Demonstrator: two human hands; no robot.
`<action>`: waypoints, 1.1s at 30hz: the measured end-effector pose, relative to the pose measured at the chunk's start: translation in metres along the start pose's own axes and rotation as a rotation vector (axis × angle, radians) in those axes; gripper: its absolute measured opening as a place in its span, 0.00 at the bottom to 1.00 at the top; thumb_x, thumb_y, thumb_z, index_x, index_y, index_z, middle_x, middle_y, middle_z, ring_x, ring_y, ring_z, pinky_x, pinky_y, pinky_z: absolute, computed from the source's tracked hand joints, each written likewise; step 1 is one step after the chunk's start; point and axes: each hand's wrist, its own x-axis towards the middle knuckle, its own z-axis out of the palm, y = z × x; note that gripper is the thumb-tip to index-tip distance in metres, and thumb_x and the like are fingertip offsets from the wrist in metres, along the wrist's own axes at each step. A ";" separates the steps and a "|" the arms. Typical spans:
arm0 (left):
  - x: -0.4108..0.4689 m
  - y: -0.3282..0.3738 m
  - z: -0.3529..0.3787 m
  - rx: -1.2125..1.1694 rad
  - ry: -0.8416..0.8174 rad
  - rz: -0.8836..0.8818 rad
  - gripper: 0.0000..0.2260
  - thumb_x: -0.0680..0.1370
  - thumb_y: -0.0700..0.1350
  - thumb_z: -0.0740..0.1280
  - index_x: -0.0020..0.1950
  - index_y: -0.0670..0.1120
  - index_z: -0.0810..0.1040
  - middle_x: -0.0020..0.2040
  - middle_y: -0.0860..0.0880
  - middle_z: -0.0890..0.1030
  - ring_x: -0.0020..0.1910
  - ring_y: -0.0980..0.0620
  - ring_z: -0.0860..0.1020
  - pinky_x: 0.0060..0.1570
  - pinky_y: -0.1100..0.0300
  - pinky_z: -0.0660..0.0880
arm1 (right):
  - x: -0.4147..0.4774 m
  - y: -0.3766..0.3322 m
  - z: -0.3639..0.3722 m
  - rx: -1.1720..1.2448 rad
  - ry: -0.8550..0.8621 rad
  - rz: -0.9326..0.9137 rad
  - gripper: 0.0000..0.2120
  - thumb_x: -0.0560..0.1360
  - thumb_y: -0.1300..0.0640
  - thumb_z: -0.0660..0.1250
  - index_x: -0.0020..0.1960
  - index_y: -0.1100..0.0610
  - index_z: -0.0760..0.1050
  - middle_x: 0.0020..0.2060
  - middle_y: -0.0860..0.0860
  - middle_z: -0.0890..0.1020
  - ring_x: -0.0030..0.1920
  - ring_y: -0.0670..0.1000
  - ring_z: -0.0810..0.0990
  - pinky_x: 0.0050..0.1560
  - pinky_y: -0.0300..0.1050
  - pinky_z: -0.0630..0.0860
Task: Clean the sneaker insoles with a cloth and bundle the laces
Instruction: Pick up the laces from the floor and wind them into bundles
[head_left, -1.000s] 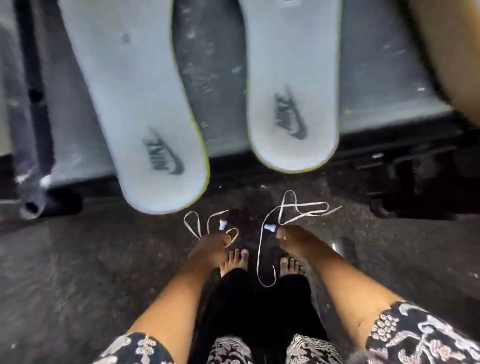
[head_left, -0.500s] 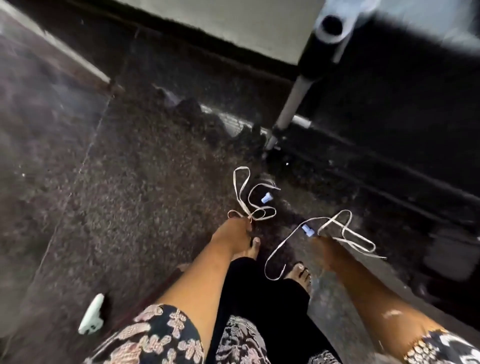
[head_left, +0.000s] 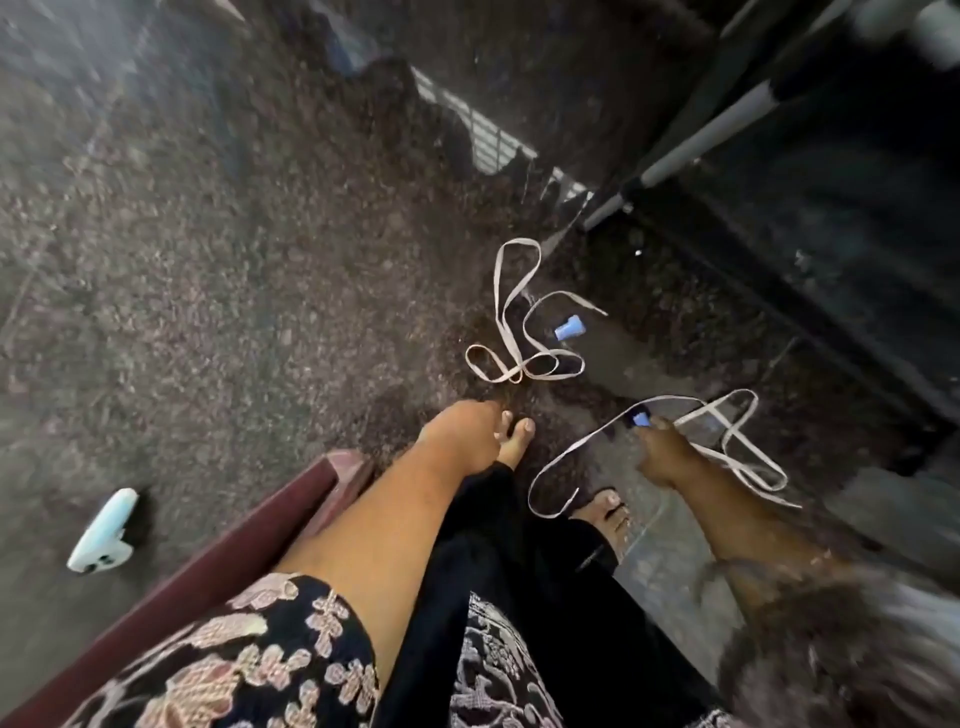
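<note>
Left hand (head_left: 462, 436) off lace (head_left: 519, 332), right hand (head_left: 670, 452) lower

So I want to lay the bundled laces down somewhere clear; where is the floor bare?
Bare floor spreads left of the left lace, above the white object. Crowded: around both laces, the blue caps, feet and right hand.

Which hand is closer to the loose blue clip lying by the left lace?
Left. The left hand sits just below that lace, short of the blue clip; the right hand lies farther right, on the other lace.
</note>
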 end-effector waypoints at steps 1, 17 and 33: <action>0.001 -0.004 0.001 -0.022 -0.006 -0.026 0.16 0.76 0.55 0.58 0.47 0.43 0.75 0.51 0.41 0.81 0.54 0.40 0.78 0.51 0.51 0.73 | 0.001 -0.001 0.001 0.010 0.006 0.004 0.28 0.73 0.64 0.65 0.72 0.62 0.63 0.68 0.63 0.63 0.65 0.62 0.70 0.62 0.45 0.69; 0.009 0.024 -0.047 -1.457 0.146 -0.226 0.03 0.81 0.40 0.60 0.48 0.43 0.70 0.40 0.45 0.76 0.34 0.52 0.76 0.32 0.61 0.79 | -0.058 -0.155 -0.097 0.975 -0.085 -0.348 0.17 0.73 0.75 0.58 0.31 0.59 0.73 0.48 0.60 0.82 0.37 0.45 0.81 0.42 0.38 0.79; 0.018 -0.004 -0.026 -1.269 0.240 -0.262 0.12 0.74 0.31 0.66 0.43 0.47 0.69 0.43 0.44 0.75 0.38 0.53 0.75 0.44 0.57 0.78 | 0.036 -0.099 -0.070 -0.218 0.251 -0.281 0.19 0.78 0.61 0.57 0.69 0.54 0.68 0.69 0.55 0.69 0.66 0.59 0.70 0.64 0.46 0.67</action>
